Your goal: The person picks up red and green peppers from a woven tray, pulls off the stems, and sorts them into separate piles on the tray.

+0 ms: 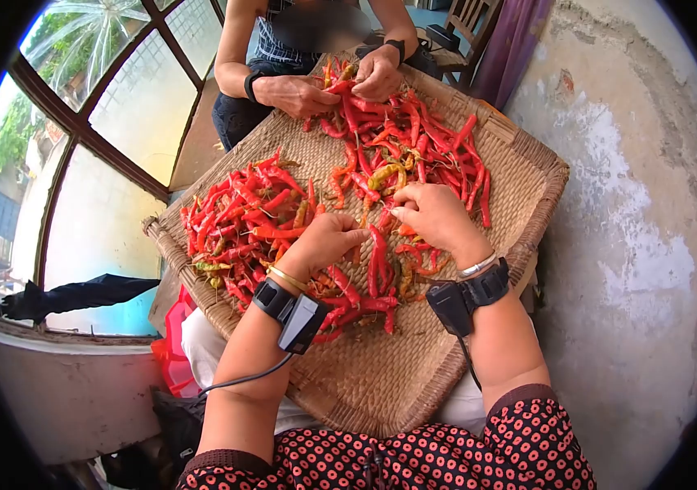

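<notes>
A woven basket tray [365, 384] rests across my lap and carries heaps of red chili peppers [242, 208]. My left hand [324, 245] is closed in a pinch over the middle of the tray, at the upper end of a red chili pepper [378, 261] that hangs from the fingertips. Just right of it, my right hand [436, 216] has thumb and fingers pinched together above the peppers; whatever lies between the tips is too small to make out. Below my hands lies a smaller pile of chilies [356, 309]. Some chilies are yellowish or shrivelled.
Across the tray, another person's hands [303, 95] handle chilies at the far heap [414, 135]. A folded dark umbrella [79, 298] lies by the window at left. A red plastic bag [175, 343] hangs beside the tray. A rough wall [618, 212] stands at right.
</notes>
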Available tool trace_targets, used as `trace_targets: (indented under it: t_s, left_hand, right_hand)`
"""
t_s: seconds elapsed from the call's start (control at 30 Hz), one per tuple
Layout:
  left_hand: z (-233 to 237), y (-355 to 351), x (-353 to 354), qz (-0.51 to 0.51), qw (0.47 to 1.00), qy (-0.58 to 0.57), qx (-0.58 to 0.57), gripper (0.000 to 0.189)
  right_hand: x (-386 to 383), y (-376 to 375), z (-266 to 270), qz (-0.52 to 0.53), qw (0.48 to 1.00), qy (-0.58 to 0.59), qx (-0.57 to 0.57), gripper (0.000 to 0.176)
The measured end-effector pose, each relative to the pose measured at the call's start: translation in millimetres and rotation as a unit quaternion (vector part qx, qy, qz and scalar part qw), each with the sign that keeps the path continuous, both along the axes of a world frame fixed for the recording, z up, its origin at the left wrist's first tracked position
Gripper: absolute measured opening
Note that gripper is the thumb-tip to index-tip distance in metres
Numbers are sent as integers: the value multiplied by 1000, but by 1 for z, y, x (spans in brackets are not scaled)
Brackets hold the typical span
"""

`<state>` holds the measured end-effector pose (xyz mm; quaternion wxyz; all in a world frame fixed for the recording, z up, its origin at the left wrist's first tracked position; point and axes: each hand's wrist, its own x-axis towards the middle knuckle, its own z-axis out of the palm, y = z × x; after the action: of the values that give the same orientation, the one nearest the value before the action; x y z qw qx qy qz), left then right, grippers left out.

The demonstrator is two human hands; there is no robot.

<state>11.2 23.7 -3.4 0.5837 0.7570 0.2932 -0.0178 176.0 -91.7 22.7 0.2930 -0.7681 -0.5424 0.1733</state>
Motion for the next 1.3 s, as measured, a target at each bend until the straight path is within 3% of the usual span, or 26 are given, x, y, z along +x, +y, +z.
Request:
trace_targets:
  t_s: [0.13, 0.2, 0.23, 0.3, 0.33, 0.37, 0.4, 0.43, 0.47, 0.5, 0.57, 0.7, 0.83, 0.9, 0.93, 0.97, 1.07, 1.13, 1.2, 1.3]
  left_hand:
    - [1, 3, 0, 3, 1000, 13, 19, 25]
    - [3, 9, 3, 135, 986, -87, -47, 23]
    - [8, 6, 6, 135, 986, -86, -47, 23]
    - [19, -3, 11, 295, 874, -278, -270, 25]
    - [7, 3, 8, 249, 913, -249, -205, 30]
    - [-7, 6, 7, 249, 913, -249, -205, 30]
    - [-13, 6, 7, 121, 979, -160, -24, 30]
    - [-18, 5, 6, -16, 985, -60, 159, 30]
    - [-24, -3, 6, -58, 953, 22, 297, 39]
    - [-20, -15, 8, -82, 936, 91, 329, 43]
    - [-20, -30, 12, -117, 898, 116, 407, 40]
    - [-27, -41, 20, -102, 884, 111, 441, 36]
    - [-40, -32, 18, -26, 894, 95, 437, 31]
    - [-40, -20, 13, 8, 971, 2, 240, 32]
    - [-37, -18, 13, 22, 980, -25, 196, 22]
    - [-34, -17, 14, 44, 995, -43, 75, 19]
    - [-16, -19, 12, 105, 974, -125, -158, 15]
    - [-12, -18, 11, 120, 958, -156, -207, 14]
    - [-11, -18, 11, 141, 926, -201, -287, 15]
    - [-1, -18, 9, 148, 935, -203, -249, 15]
  right_hand:
    - [6, -1, -10, 18, 997, -75, -30, 24]
    - [2, -3, -8, 38, 986, -104, -124, 23]
    - [2, -4, -8, 39, 986, -104, -123, 23]
    - [1, -6, -9, 50, 984, -120, -126, 25]
    - [2, -5, -9, 50, 983, -120, -126, 25]
    - [4, -4, -10, 53, 982, -127, -129, 23]
    - [5, -3, -11, 56, 981, -134, -131, 21]
    - [5, -3, -12, 56, 981, -133, -132, 21]
    - [5, -3, -14, 60, 979, -128, -146, 21]
    - [4, -3, -15, 66, 977, -124, -160, 21]
    - [2, -1, -14, 76, 972, -117, -189, 21]
    - [-5, 3, -7, 91, 955, -111, -260, 28]
    - [-5, -1, -7, 81, 963, -114, -230, 29]
    - [-5, 0, -6, 73, 971, -99, -203, 34]
    - [-5, 2, -6, 76, 976, -81, -186, 36]
    - [-5, 3, -8, 80, 980, -61, -171, 39]
    - [-8, 4, -8, 104, 987, -6, -120, 44]
    - [-9, 4, -7, 117, 987, 31, -109, 45]
    - [-10, 0, -8, 140, 984, 92, -56, 33]
    - [-6, 0, -9, 135, 982, 127, -32, 30]
